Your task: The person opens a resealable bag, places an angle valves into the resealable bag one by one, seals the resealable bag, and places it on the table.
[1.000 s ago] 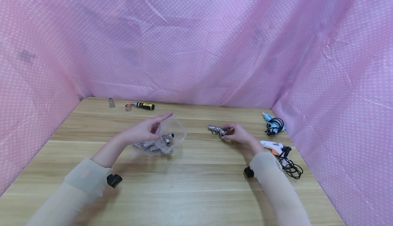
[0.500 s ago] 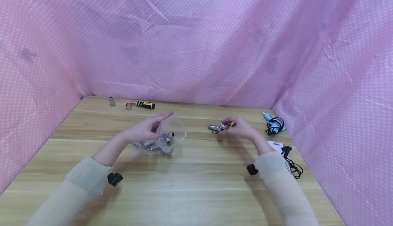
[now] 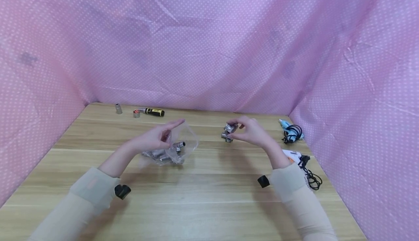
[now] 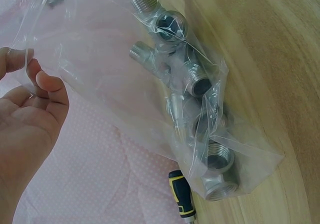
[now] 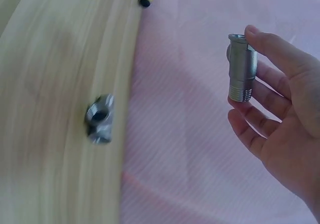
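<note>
My left hand (image 3: pixel 150 138) pinches the edge of a clear plastic bag (image 4: pixel 110 79). Several threaded metal pipe fittings (image 4: pixel 197 81) lie inside the bag on the wooden table. In the right wrist view my right hand (image 5: pixel 287 104) holds a silver pipe fitting (image 5: pixel 242 69) between thumb and fingers, raised above the table, its threaded end pointing down. A second metal tee fitting (image 5: pixel 101 119) rests on the tabletop, partly covered by the right fingers in the head view.
Along the back left of the table (image 3: pixel 196 204) are a small metal cylinder (image 3: pixel 118 109), a metal piece with red inside (image 3: pixel 136 114) and a black-yellow screwdriver (image 3: pixel 154 112). On the right lie a blue glue gun (image 3: pixel 291 131) with a coiled cord and a white tool (image 3: pixel 292 155). Pink cloth (image 3: pixel 209 44) surrounds the table.
My right hand has lifted the pipe fitting from the table and carried it left and away from me, over the other fitting. The left hand and bag have stayed put.
</note>
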`<state>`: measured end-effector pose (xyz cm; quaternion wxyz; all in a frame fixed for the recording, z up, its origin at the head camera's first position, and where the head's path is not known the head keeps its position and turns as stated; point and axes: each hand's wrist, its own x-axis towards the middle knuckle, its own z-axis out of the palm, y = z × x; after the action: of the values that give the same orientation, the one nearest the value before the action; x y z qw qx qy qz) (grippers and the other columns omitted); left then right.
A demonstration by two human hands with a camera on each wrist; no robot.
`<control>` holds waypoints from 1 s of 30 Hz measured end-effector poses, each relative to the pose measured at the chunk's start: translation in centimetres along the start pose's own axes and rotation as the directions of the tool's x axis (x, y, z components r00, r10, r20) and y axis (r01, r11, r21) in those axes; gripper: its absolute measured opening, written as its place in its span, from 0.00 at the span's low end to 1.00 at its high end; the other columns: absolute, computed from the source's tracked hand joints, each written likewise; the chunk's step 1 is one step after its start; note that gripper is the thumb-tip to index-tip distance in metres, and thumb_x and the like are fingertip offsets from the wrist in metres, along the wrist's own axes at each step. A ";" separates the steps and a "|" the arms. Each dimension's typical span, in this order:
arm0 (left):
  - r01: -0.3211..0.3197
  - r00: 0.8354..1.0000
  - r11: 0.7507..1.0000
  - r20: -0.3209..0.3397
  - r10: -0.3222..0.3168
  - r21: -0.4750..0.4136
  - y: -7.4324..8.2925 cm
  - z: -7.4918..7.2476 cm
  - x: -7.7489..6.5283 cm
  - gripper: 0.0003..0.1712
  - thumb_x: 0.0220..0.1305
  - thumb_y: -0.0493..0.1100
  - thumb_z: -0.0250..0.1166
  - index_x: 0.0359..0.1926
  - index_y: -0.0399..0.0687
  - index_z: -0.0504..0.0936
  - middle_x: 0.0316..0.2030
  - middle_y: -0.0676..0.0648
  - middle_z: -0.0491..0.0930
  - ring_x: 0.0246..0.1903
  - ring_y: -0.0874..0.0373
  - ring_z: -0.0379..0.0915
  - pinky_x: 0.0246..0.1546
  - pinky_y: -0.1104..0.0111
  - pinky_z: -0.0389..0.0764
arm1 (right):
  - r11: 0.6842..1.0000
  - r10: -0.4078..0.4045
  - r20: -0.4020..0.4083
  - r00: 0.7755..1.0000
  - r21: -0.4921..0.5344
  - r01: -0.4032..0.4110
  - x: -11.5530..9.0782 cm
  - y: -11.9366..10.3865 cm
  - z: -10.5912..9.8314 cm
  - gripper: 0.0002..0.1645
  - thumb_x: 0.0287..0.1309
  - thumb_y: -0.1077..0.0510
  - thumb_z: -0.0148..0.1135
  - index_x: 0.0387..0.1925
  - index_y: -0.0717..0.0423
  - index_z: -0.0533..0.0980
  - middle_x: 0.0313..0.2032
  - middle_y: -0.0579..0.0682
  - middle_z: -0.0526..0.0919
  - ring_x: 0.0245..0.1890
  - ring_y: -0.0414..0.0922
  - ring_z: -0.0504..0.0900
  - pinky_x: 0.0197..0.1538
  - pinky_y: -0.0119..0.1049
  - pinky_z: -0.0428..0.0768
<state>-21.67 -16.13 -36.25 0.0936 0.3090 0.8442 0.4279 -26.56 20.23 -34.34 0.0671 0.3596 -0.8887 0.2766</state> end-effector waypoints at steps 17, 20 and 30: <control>0.012 0.999 0.998 0.037 -0.010 -0.063 -0.3 0.0 0.0 0.52 0.54 0.32 0.64 0.74 0.58 0.48 0.33 0.43 0.74 0.27 0.56 0.67 0.28 0.69 0.72 | 0.986 -0.160 -0.101 0.982 0.033 0.164 2.1 -5.5 3.0 0.29 0.43 0.52 0.74 0.50 0.55 0.78 0.45 0.47 0.83 0.44 0.43 0.77 0.44 0.38 0.79; 0.008 0.998 0.995 0.057 -0.003 -0.095 -0.6 -0.1 0.2 0.52 0.55 0.31 0.63 0.74 0.59 0.47 0.29 0.44 0.74 0.29 0.54 0.70 0.31 0.68 0.75 | 0.979 -0.197 -0.110 0.974 0.026 0.201 2.7 -6.0 4.1 0.29 0.43 0.53 0.74 0.50 0.56 0.78 0.45 0.48 0.83 0.43 0.42 0.78 0.43 0.37 0.79; 0.015 0.996 0.981 0.087 0.002 -0.192 -1.0 -0.5 0.6 0.52 0.55 0.29 0.61 0.75 0.57 0.46 0.30 0.43 0.74 0.31 0.53 0.72 0.33 0.66 0.78 | 0.958 -0.281 -0.104 0.954 0.024 0.285 4.3 -6.7 8.3 0.29 0.41 0.52 0.76 0.48 0.56 0.80 0.43 0.47 0.85 0.40 0.40 0.78 0.41 0.35 0.79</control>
<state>-22.79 -16.57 -36.60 0.1611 0.3142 0.7950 0.4933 -24.53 9.18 -36.99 0.1434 0.4700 -0.8181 0.2987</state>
